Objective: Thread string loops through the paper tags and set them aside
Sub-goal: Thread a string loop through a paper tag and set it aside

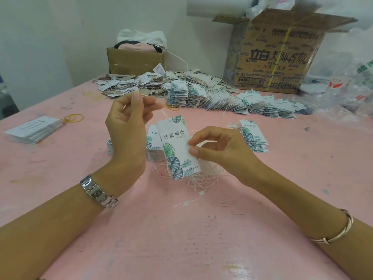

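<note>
Head view: scuffed pink counter [181,235], white wall [50,37], brown cardboard box [272,57] printed 立白. Pinches thin white string [163,114] in left hand [127,128], leaf-printed white paper tag [173,142] reading 玮宸服饰 in right hand [222,152], above counter.

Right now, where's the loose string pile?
In the head view, the loose string pile lies on the pink table right of centre, just under the right hand and the held tag.
</note>
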`<control>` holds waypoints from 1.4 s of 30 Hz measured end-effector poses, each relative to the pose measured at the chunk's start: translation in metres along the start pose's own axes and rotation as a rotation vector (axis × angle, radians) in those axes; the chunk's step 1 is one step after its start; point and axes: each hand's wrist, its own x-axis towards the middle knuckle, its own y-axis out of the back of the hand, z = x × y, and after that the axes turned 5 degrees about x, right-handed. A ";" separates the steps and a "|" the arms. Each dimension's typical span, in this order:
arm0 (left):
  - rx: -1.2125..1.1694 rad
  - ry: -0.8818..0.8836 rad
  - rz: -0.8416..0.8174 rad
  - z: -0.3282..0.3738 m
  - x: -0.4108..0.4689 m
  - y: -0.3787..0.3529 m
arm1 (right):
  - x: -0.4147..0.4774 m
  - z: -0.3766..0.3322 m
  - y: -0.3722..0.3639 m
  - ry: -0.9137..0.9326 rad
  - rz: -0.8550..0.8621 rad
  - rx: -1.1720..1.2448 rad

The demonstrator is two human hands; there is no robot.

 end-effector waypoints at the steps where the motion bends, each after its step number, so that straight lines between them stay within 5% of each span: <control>1: -0.010 -0.013 0.017 0.000 0.000 0.001 | 0.000 0.000 0.001 -0.001 -0.003 -0.001; 12: 0.092 -0.020 0.042 -0.001 -0.002 0.001 | 0.005 0.001 0.009 0.068 0.207 0.070; 18: 0.248 0.008 -0.145 -0.014 -0.007 0.001 | 0.017 -0.004 0.038 0.061 0.330 0.190; 29: 0.370 -0.082 -0.329 -0.023 -0.016 0.002 | 0.027 0.032 0.151 -0.064 0.700 -0.454; 42: 0.370 -0.082 -0.348 -0.025 -0.016 0.002 | 0.016 0.049 0.171 -0.090 0.725 -0.723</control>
